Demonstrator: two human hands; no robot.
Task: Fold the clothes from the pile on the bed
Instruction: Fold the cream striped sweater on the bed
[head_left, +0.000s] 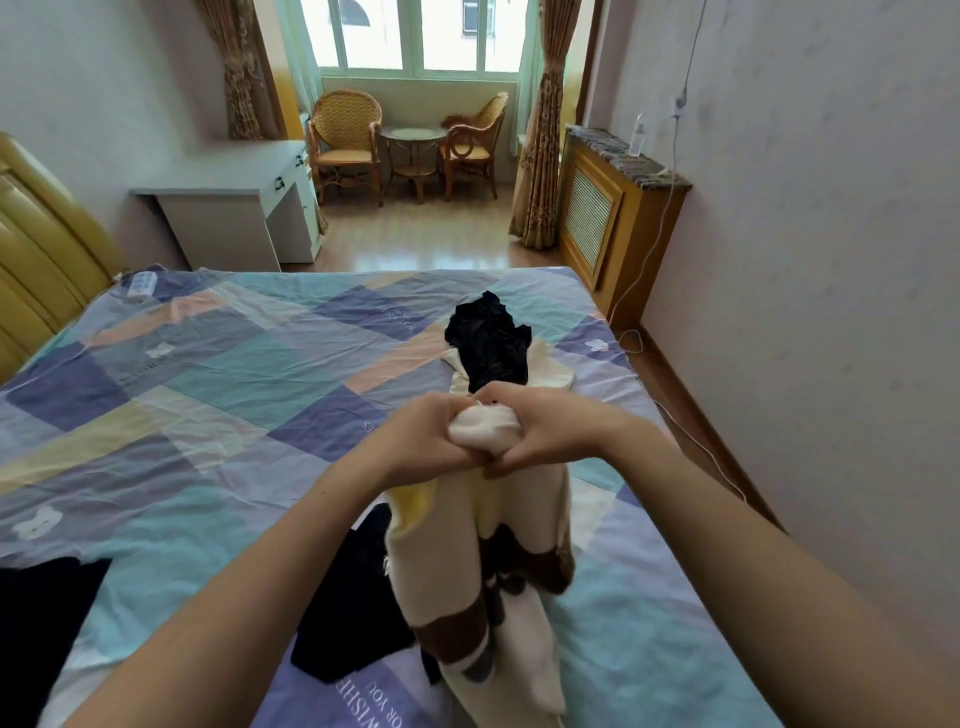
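A cream garment (483, 561) with brown bands hangs bunched above the near middle of the bed (218, 374), its top gathered between both hands. The left hand (421, 441) and right hand (540, 431) curl tightly round the bunched top, knuckles almost touching. Beyond them a black garment (488, 343) lies crumpled on a cream piece (550, 371), near the bed's right edge. A dark garment (348, 597) lies flat under the hanging cloth; another dark piece (41, 623) sits at the near left edge. The left half of the sheet lies open. A white cable (691, 441) runs along the narrow floor strip between bed and right wall. A desk (228, 208) stands past the far edge.
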